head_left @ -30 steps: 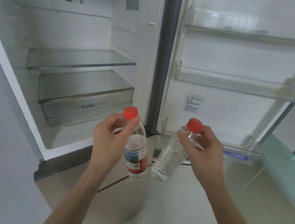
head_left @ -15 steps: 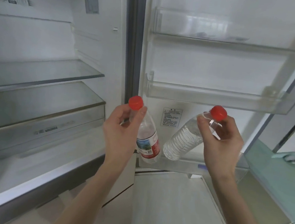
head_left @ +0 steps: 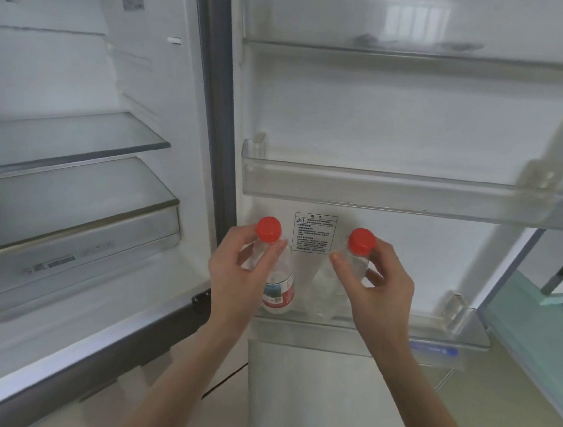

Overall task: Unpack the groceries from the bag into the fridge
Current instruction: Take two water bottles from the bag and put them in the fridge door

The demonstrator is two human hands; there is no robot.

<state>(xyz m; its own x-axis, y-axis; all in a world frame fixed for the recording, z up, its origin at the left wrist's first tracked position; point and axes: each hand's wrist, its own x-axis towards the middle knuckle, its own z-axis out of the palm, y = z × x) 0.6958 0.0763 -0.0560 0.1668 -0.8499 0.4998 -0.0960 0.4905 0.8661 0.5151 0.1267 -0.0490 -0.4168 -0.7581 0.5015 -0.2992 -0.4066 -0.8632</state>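
Gripping two red-capped water bottles by their necks, my left hand (head_left: 237, 274) and right hand (head_left: 379, 290) held the labelled bottle (head_left: 278, 288) and clear bottle (head_left: 325, 295) upright over the lowest door shelf (head_left: 433, 332).

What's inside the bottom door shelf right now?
Two red-capped water bottles, one labelled and one clear, stand over the bottom door shelf. Whether their bases touch it is hidden.

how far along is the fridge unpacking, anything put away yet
Done: nothing stored that shows; the glass shelf and middle door bin look bare. In hand: the left hand grips the labelled bottle, the right hand the clear bottle, both above the bottom door bin. Left: setting both down. The bag is out of view.
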